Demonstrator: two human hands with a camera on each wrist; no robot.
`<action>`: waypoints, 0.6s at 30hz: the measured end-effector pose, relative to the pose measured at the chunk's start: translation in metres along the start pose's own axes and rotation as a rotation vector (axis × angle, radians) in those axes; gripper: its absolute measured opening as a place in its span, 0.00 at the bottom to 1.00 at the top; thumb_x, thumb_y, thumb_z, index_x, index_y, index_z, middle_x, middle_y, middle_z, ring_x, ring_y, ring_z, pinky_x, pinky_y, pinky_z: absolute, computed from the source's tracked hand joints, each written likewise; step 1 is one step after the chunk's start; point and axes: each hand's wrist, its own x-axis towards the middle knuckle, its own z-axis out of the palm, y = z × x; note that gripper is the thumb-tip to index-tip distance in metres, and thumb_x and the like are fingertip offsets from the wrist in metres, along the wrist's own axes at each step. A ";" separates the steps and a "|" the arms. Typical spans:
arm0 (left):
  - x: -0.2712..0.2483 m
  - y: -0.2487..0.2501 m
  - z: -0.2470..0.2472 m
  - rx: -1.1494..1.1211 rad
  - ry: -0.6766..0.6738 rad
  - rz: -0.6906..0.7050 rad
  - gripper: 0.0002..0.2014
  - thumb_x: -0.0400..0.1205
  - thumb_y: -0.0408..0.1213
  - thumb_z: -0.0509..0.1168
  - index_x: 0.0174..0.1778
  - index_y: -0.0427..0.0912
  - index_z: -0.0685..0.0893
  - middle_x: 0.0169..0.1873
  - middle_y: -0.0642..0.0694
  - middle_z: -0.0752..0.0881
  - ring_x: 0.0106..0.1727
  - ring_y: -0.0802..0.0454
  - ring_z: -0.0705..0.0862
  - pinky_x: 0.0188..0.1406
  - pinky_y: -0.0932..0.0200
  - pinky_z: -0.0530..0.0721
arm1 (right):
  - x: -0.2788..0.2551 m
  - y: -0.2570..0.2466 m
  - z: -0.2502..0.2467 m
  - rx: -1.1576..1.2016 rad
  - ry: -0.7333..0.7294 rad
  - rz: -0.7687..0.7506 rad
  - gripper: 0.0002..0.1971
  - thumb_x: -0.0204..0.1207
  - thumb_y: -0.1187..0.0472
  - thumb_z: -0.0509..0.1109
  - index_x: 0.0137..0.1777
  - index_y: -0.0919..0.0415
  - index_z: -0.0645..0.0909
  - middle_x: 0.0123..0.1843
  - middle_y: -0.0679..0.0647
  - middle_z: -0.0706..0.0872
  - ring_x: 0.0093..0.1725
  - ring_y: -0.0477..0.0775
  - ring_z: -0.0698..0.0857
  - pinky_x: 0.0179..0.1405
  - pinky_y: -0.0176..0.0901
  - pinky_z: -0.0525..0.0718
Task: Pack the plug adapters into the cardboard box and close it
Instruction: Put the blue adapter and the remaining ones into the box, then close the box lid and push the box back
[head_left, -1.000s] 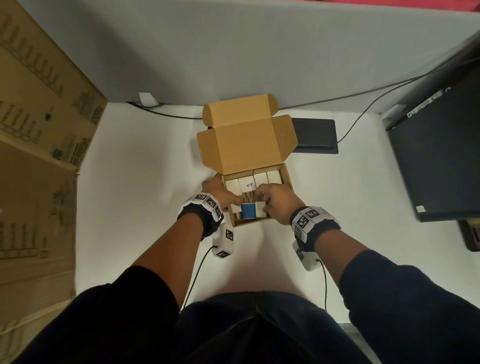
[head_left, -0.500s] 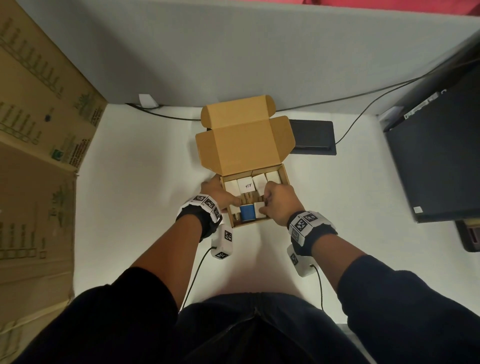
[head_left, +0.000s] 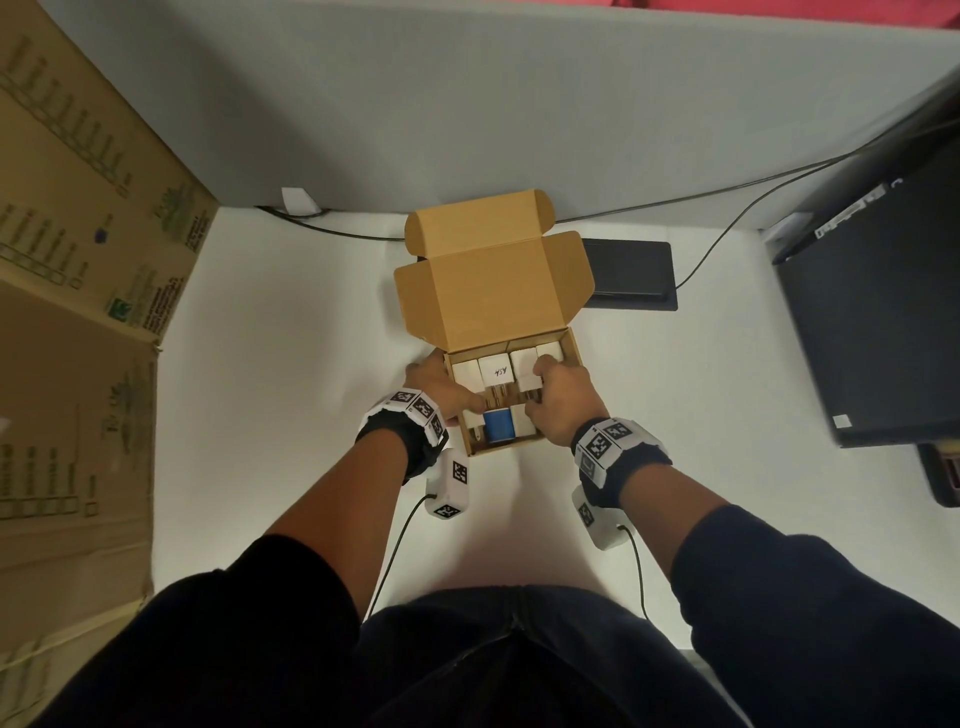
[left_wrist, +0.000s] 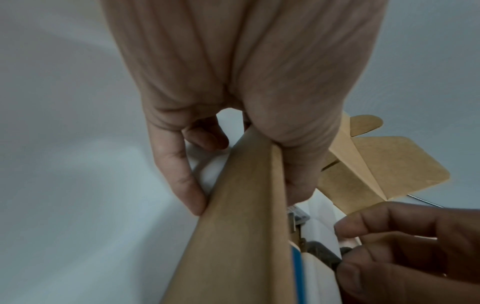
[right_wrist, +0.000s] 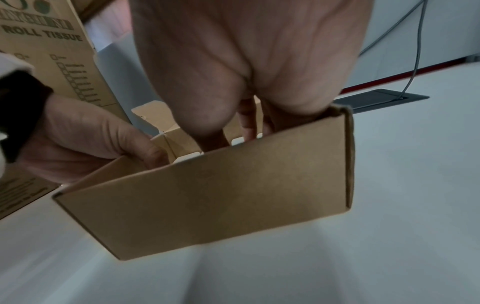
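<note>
Cardboard box (head_left: 570, 347) sits at centre of the white table (head_left: 270, 374), lid thrown back toward 12 o'clock, flaps spread. White plug adapters (head_left: 493, 370) in a row along the far wall of the box; nearer the person, a blue adapter (head_left: 497, 427) with white ones either side, prongs showing between the two rows.

Left hand (head_left: 441, 387) at 9 o'clock of the box, forearm reaching in from 7 o'clock. It clamps the left wall: thumb inside over the rim, fingers (left_wrist: 179, 176) curled down the outside against the cardboard, as the left wrist view shows.

Right hand (head_left: 558, 402) comes in from 5 o'clock, back of the hand up, knuckles bent, fingertips dipped into the right half of the box. Right wrist view shows fingers (right_wrist: 249, 121) going down behind the near wall among the white adapters; thumb and fingertips look drawn together, but whether they pinch an adapter I cannot tell, since the near wall hides the tips.

Both wrists carry marker bands with cabled camera pods beneath.

Dark flat panel (head_left: 628, 275) at 1 o'clock behind the lid, a cable (head_left: 727, 239) running off it. Large printed carton (head_left: 78, 260) at 9 o'clock. Black case (head_left: 883, 322) at 3 o'clock
</note>
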 end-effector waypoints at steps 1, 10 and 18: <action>-0.001 0.001 0.000 0.005 -0.002 0.004 0.50 0.43 0.39 0.85 0.67 0.57 0.82 0.68 0.42 0.84 0.60 0.42 0.90 0.32 0.51 0.95 | 0.001 -0.001 0.000 -0.019 -0.002 -0.011 0.16 0.78 0.64 0.73 0.64 0.64 0.78 0.52 0.60 0.83 0.47 0.61 0.86 0.46 0.50 0.88; -0.011 0.007 -0.006 -0.012 -0.023 0.028 0.42 0.53 0.36 0.88 0.62 0.61 0.80 0.64 0.45 0.87 0.60 0.43 0.90 0.42 0.46 0.97 | 0.001 0.000 -0.005 0.021 0.089 -0.057 0.11 0.80 0.64 0.70 0.60 0.63 0.82 0.52 0.62 0.86 0.48 0.61 0.86 0.47 0.49 0.87; -0.013 0.014 -0.018 -0.002 0.105 0.213 0.26 0.78 0.41 0.80 0.69 0.63 0.81 0.45 0.51 0.93 0.47 0.52 0.92 0.54 0.55 0.90 | 0.012 0.016 -0.041 0.362 0.517 0.020 0.14 0.75 0.59 0.72 0.58 0.60 0.75 0.56 0.59 0.81 0.51 0.56 0.80 0.51 0.53 0.84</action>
